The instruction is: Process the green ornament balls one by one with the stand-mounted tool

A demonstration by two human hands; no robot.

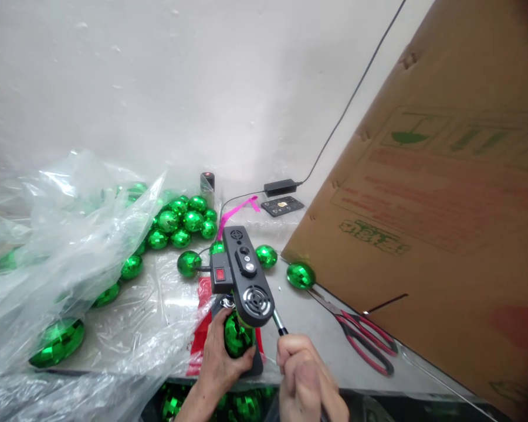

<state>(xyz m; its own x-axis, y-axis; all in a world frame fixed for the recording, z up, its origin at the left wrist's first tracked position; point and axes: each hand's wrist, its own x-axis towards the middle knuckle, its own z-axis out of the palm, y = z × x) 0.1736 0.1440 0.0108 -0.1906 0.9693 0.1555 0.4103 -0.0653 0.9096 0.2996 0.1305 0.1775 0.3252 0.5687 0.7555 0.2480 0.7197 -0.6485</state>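
My left hand is closed around a shiny green faceted ball ornament, under the front end of a black machine head. That machine carries a red switch and round vents on top. Fingers of my right hand wrap round the black grip of a metal lever at the machine's right side. Part of the machine's dark base shows beneath my left hand. Loose green balls lie near the machine, one on its left and one on its right.
Clear plastic sheeting covers the left side, with several green balls in and beside it. A tall cardboard box stands right, near red-handled scissors. Behind lie a phone-like slab, a power adapter and pink ribbon. More balls sit below the table edge.
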